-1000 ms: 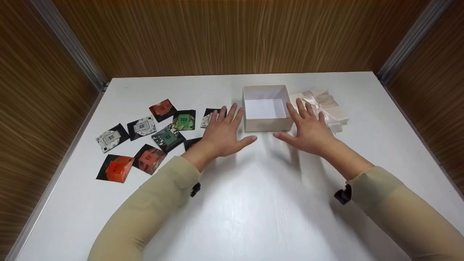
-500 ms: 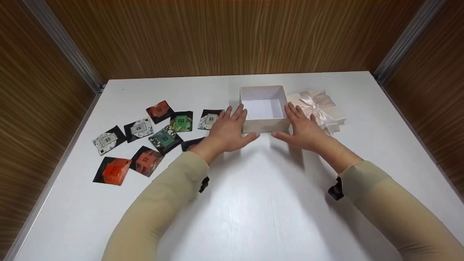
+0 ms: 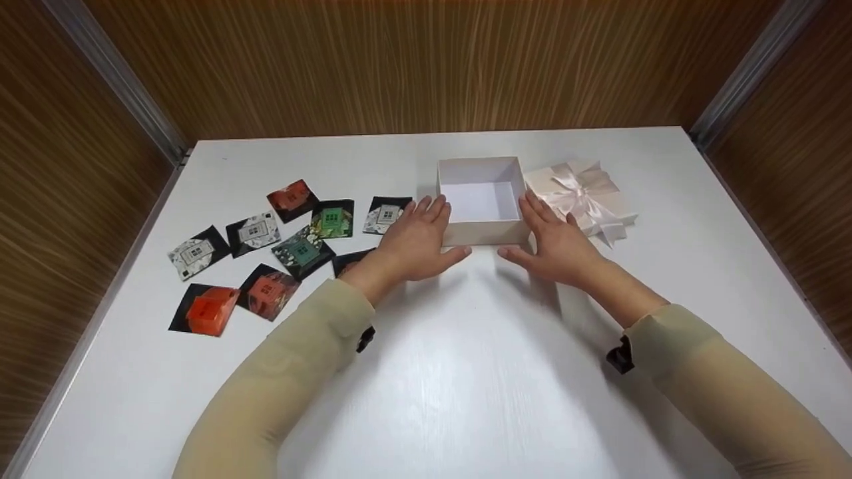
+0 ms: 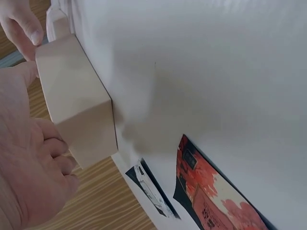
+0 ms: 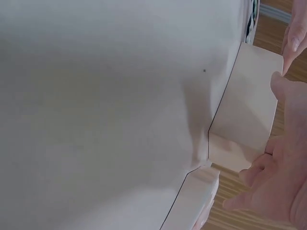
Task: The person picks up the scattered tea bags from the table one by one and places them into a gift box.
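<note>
- I see the open white box [image 3: 480, 199] at the table [image 3: 466, 372] middle-back — empty inside, nothing packed.
- Left hand [image 3: 416, 241] lies against the box's left wall, right hand [image 3: 556, 243] against its right wall; fingers fairly straight, thumbs near the front corners — grip flat on the sides, not closed around it.
- Lid with ribbon bow [image 3: 586, 196] is off, lying just right of the box and touching the right fingers.
- Judgement: early stage — box framed, packets [image 3: 293, 233] all lie left, outside it.
- Count: one box, one lid, nine packets visible — one half hidden under the left wrist.
</note>
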A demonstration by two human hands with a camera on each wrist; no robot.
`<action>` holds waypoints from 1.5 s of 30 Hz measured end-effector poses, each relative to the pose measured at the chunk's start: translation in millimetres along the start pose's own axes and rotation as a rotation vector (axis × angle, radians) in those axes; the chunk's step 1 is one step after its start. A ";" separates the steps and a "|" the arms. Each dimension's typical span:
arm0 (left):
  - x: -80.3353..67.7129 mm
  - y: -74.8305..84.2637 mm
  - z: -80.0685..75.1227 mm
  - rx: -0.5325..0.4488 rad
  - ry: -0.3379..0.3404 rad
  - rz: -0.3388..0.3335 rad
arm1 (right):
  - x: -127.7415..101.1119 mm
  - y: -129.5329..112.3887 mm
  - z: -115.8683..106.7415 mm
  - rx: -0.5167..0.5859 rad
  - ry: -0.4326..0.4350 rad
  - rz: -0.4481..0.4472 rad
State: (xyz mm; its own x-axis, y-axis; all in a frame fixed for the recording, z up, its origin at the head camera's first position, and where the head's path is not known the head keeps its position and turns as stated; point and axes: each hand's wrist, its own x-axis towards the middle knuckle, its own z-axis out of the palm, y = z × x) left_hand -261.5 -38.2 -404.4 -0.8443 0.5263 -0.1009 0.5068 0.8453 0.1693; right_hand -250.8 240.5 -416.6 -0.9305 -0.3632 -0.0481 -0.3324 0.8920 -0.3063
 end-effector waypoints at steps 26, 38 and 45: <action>-56.9 -2.3 10.6 -0.042 0.009 0.100 | -47.9 -25.5 16.1 -0.003 0.062 -0.104; -83.1 -0.3 10.4 -0.043 -0.017 0.102 | -67.7 -37.6 23.3 -0.006 0.084 -0.167; -96.8 3.0 11.3 -0.041 -0.016 0.108 | -80.5 -43.3 24.7 -0.015 0.084 -0.189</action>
State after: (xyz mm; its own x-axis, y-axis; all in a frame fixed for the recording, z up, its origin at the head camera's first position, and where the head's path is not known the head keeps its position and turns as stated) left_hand -176.3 -85.5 -405.2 -0.7819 0.6161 -0.0953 0.5870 0.7791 0.2200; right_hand -157.7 224.5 -423.0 -0.8605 -0.5017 0.0886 -0.5044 0.8141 -0.2877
